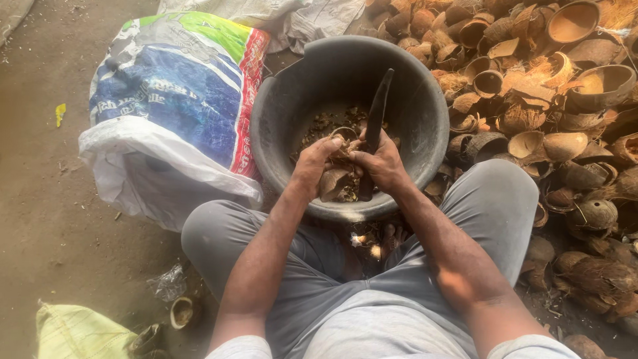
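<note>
A black round tub [412, 100] stands on the ground between my knees, with brown shell scraps at its bottom. Over its near rim my left hand [314, 161] grips a brown coconut shell piece [332, 183]. My right hand [382, 163] holds a long dark blade tool [376, 119], upright with its tip pointing away from me, right against the shell. The two hands touch each other over the shell.
A big heap of empty coconut shell halves [545, 86] fills the right side. A filled blue, green and white woven sack [173, 100] lies left of the tub. A yellow-green sack [76, 332] and a small shell [181, 312] lie near left, on dirt floor.
</note>
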